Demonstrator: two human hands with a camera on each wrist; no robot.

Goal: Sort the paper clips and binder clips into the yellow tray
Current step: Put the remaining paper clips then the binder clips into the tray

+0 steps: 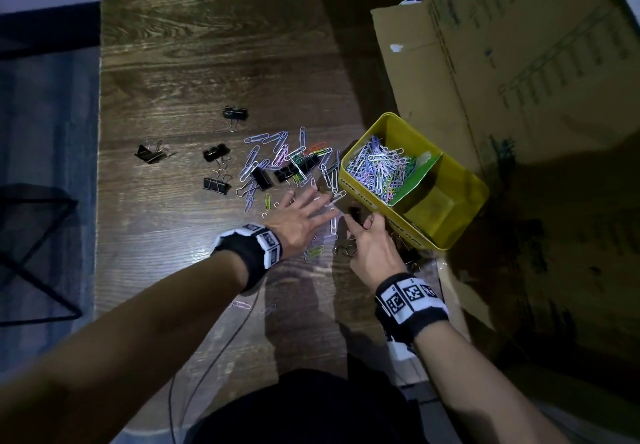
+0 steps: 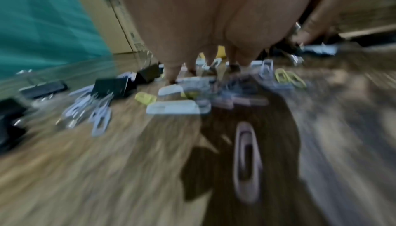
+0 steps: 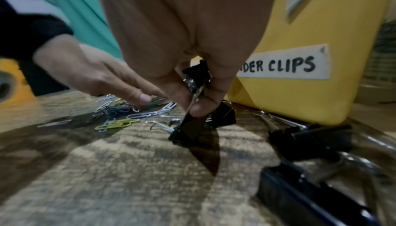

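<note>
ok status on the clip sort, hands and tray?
Left hand open, spread over loose paper clips. Right hand pinching a binder clip beside the yellow tray. Paper-clip side filling, other side looks empty. Nothing blocking.

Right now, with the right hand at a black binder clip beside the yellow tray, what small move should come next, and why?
Probably lift the binder clip and carry it over the rim of the yellow tray. The right hand already pinches its wire handle, and the compartment behind the CLIPS label appears empty.
</note>
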